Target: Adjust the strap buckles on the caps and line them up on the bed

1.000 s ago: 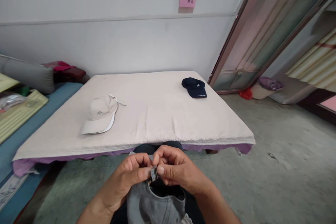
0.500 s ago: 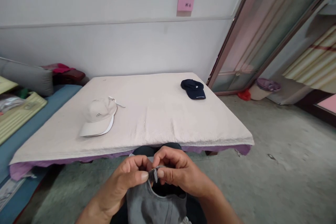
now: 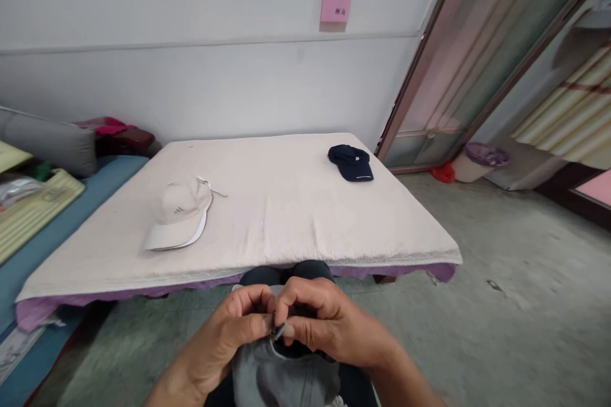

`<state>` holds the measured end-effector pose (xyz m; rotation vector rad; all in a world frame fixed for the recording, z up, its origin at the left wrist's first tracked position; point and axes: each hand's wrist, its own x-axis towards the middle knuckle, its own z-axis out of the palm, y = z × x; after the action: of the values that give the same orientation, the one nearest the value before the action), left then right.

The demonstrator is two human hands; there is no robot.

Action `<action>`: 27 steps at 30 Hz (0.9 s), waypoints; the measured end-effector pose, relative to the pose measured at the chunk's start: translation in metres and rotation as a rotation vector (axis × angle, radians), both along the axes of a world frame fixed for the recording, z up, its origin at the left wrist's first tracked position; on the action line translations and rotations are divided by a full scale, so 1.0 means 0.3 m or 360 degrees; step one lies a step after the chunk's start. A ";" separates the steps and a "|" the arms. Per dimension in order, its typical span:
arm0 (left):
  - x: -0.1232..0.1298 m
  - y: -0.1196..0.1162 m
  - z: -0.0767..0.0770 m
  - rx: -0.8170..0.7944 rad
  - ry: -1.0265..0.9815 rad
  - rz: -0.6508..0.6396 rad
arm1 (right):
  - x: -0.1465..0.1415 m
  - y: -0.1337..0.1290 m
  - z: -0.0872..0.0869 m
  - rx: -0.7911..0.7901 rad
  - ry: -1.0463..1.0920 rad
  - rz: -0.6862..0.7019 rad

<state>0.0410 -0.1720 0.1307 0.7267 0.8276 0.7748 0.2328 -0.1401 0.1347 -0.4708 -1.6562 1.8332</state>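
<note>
Grasping the clasp [image 3: 280,331] of the grey cap [image 3: 281,372] in a pinching grip, left hand [image 3: 233,325] and right hand [image 3: 329,320] seem partway through working it, cream cap [image 3: 175,213] and navy cap [image 3: 352,163] untouched.

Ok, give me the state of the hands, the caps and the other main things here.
Left hand: pinching the strap fastening.
Right hand: pinching there too.
Strap fastening: held; open or closed, can't tell.
Gray cap: in the hands.
Cream cover: spread out, slightly creased.
Beige cap: on the cream cover, strap end sticking out.
Navy cap: on the cream cover.
Pink note: taped up.
</note>
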 end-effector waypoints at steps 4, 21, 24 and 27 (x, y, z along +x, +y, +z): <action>-0.003 -0.001 -0.013 -0.0090 -0.0083 0.0070 | -0.002 0.002 0.013 0.0238 -0.0034 -0.0216; 0.018 -0.020 0.008 0.0058 0.0027 0.0070 | 0.000 -0.010 0.000 -0.0401 0.0149 -0.0333; 0.021 -0.020 0.007 0.0154 0.0119 0.0034 | 0.008 -0.017 -0.002 -0.0296 -0.0058 -0.0400; 0.026 -0.017 0.004 0.0192 0.0173 0.0009 | 0.014 -0.019 -0.002 -0.0280 -0.0099 -0.0393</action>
<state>0.0487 -0.1770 0.1319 0.8805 0.8865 0.8006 0.2370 -0.1457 0.1340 -0.7792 -1.4108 1.7998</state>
